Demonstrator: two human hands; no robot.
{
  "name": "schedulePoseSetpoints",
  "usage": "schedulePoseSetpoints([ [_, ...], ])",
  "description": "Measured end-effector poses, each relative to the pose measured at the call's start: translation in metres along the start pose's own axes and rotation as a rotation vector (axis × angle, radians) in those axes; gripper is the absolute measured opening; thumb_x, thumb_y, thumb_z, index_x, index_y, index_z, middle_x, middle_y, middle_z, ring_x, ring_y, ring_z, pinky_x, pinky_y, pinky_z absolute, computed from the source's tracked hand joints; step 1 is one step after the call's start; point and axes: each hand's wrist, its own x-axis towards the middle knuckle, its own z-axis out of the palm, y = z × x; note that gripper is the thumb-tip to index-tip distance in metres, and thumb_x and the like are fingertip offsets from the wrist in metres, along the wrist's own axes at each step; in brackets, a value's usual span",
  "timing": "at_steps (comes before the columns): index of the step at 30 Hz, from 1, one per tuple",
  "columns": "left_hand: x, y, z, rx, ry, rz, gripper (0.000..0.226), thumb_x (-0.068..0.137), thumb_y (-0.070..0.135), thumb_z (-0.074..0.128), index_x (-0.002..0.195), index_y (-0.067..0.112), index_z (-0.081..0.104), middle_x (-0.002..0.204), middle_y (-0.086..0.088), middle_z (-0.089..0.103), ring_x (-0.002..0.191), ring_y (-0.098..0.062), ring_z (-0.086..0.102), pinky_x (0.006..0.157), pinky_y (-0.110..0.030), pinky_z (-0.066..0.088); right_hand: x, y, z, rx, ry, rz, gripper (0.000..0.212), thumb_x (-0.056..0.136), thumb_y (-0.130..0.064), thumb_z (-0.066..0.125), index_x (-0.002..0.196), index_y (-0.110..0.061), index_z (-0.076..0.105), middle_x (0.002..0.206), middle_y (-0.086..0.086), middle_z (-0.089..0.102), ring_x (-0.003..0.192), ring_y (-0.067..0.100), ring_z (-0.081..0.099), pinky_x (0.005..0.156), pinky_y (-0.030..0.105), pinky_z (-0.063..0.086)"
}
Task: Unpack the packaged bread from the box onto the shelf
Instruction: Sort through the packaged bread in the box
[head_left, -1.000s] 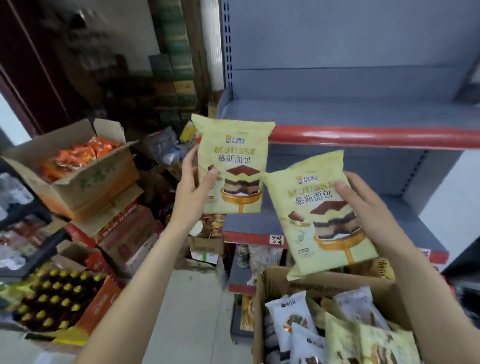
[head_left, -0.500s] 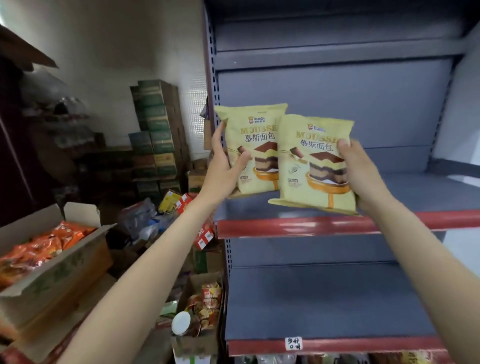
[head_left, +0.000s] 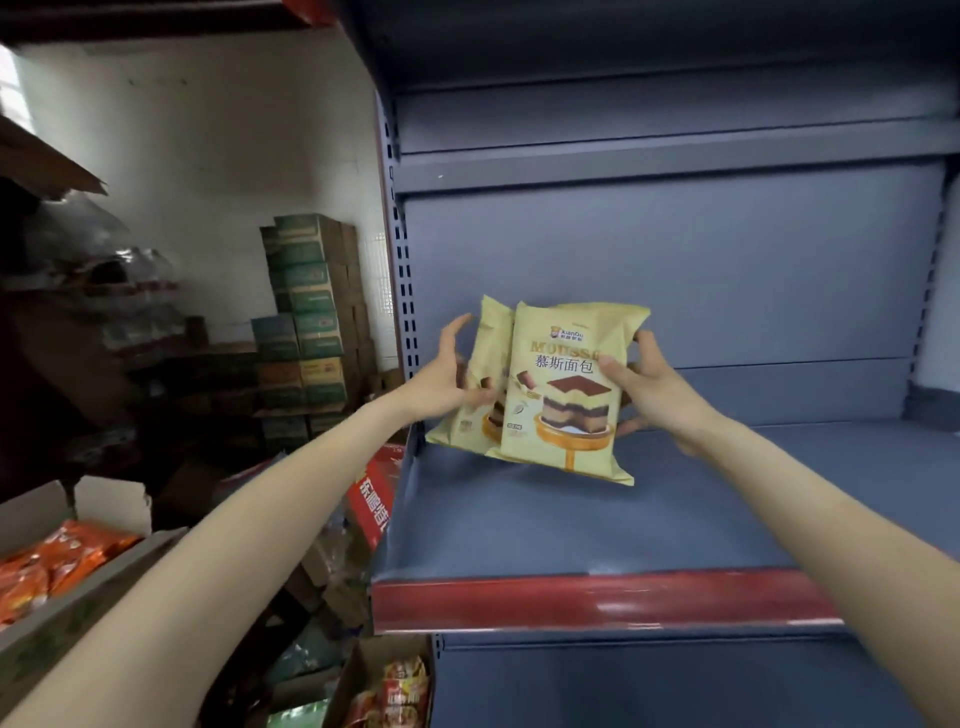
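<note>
At my far left an open cardboard box (head_left: 78, 587) holds orange snack packs (head_left: 57, 564). Behind it the room is dim: a white wall (head_left: 208, 145) and a tall stack of green and brown cartons (head_left: 311, 317) leaning against it. Just beside the shelving a red carton (head_left: 375, 496) sits tilted, and lower down another open box (head_left: 387, 686) shows red packets.

My left hand (head_left: 448, 376) grips the rear bread packet (head_left: 480, 395) by its left edge, thumb across the front, the other fingers spread. That packet is yellow and mostly hidden behind the front bread packet (head_left: 563, 395), also yellow, printed with a layered mousse cake. My right hand (head_left: 647, 387) holds the front packet at its right edge, thumb on the face, fingers curled behind.

Both packets stand tilted near the left end of the grey-blue shelf (head_left: 623, 530); I cannot tell whether their bottom edges touch it. The shelf has a red front strip (head_left: 597, 603), a grey back panel (head_left: 675, 270), and another shelf (head_left: 649, 166) above.
</note>
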Motion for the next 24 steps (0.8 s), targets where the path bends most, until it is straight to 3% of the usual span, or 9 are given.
schedulePoseSetpoints([
  [4, 0.005, -0.019, -0.014, 0.210, 0.035, -0.105, 0.096, 0.076, 0.023, 0.078, 0.145, 0.024, 0.011, 0.106, 0.000, 0.061, 0.091, -0.015, 0.062, 0.080, -0.031, 0.050, 0.007, 0.010, -0.001, -0.081, -0.053, 0.036, 0.031, 0.096, -0.032, 0.049, 0.122, -0.028, 0.033, 0.104, 0.005, 0.066, 0.085, 0.018, 0.067, 0.056, 0.037, 0.057],
  [6, 0.006, -0.029, -0.017, 0.272, 0.100, -0.098, 0.093, 0.074, 0.028, 0.079, 0.144, 0.025, 0.018, 0.103, 0.002, 0.061, 0.093, -0.017, 0.062, 0.078, -0.034, 0.051, 0.011, 0.013, 0.001, -0.111, -0.056, 0.046, 0.029, 0.096, -0.031, 0.049, 0.120, -0.029, 0.033, 0.105, 0.003, 0.066, 0.087, 0.018, 0.068, 0.059, 0.039, 0.058],
  [8, 0.009, -0.043, -0.015, 0.265, 0.199, -0.081, 0.091, 0.073, 0.028, 0.080, 0.142, 0.026, 0.020, 0.106, -0.003, 0.065, 0.093, -0.022, 0.064, 0.080, -0.042, 0.053, 0.015, 0.012, 0.004, -0.105, -0.057, 0.048, 0.029, 0.097, -0.030, 0.049, 0.121, -0.029, 0.033, 0.105, 0.003, 0.066, 0.086, 0.017, 0.068, 0.057, 0.036, 0.058],
  [11, 0.009, -0.061, -0.010, 0.096, 0.287, -0.138, 0.086, 0.078, 0.026, 0.076, 0.142, 0.024, 0.020, 0.116, -0.010, 0.063, 0.093, -0.025, 0.066, 0.074, -0.043, 0.058, 0.024, 0.008, 0.017, -0.038, -0.059, 0.065, 0.033, 0.097, -0.029, 0.050, 0.125, -0.030, 0.032, 0.109, 0.005, 0.065, 0.090, 0.017, 0.067, 0.057, 0.036, 0.059],
  [14, 0.003, -0.065, -0.013, -0.123, 0.350, -0.217, 0.070, 0.090, 0.022, 0.062, 0.146, 0.021, 0.021, 0.131, -0.015, 0.053, 0.102, -0.026, 0.063, 0.066, -0.029, 0.057, 0.037, 0.005, 0.039, -0.003, -0.085, 0.097, 0.032, 0.097, -0.028, 0.050, 0.123, -0.035, 0.031, 0.113, 0.005, 0.064, 0.095, 0.017, 0.066, 0.062, 0.040, 0.060],
  [17, -0.008, -0.061, -0.017, -0.121, 0.396, -0.240, 0.058, 0.096, 0.027, 0.051, 0.147, 0.019, 0.024, 0.137, -0.012, 0.049, 0.113, -0.024, 0.058, 0.061, -0.016, 0.050, 0.047, 0.009, 0.064, 0.014, -0.104, 0.171, 0.037, 0.097, -0.025, 0.051, 0.127, -0.034, 0.030, 0.120, 0.004, 0.062, 0.094, 0.018, 0.065, 0.062, 0.041, 0.060],
  [19, -0.018, -0.056, -0.018, -0.070, 0.390, -0.238, 0.055, 0.098, 0.030, 0.047, 0.148, 0.019, 0.025, 0.139, -0.008, 0.048, 0.120, -0.022, 0.053, 0.068, -0.015, 0.047, 0.051, 0.013, 0.077, 0.006, -0.064, 0.228, 0.051, 0.096, -0.025, 0.052, 0.138, -0.029, 0.024, 0.123, 0.006, 0.060, 0.097, 0.021, 0.065, 0.064, 0.042, 0.059],
  [21, -0.029, -0.049, -0.020, -0.003, 0.390, -0.239, 0.055, 0.098, 0.031, 0.048, 0.147, 0.020, 0.027, 0.139, -0.006, 0.049, 0.125, -0.022, 0.049, 0.089, -0.026, 0.046, 0.050, 0.015, 0.084, -0.040, 0.013, 0.240, 0.062, 0.095, -0.026, 0.052, 0.144, -0.026, 0.015, 0.125, 0.009, 0.058, 0.103, 0.023, 0.062, 0.071, 0.041, 0.058],
  [24, -0.049, -0.035, -0.023, 0.109, 0.410, -0.204, 0.047, 0.097, 0.030, 0.049, 0.141, 0.019, 0.038, 0.134, -0.003, 0.054, 0.121, -0.018, 0.051, 0.101, -0.036, 0.040, 0.034, 0.009, 0.083, -0.317, 0.131, 0.103, 0.064, 0.093, -0.030, 0.053, 0.145, -0.024, 0.017, 0.133, 0.014, 0.046, 0.120, 0.027, 0.047, 0.098, 0.040, 0.043],
])
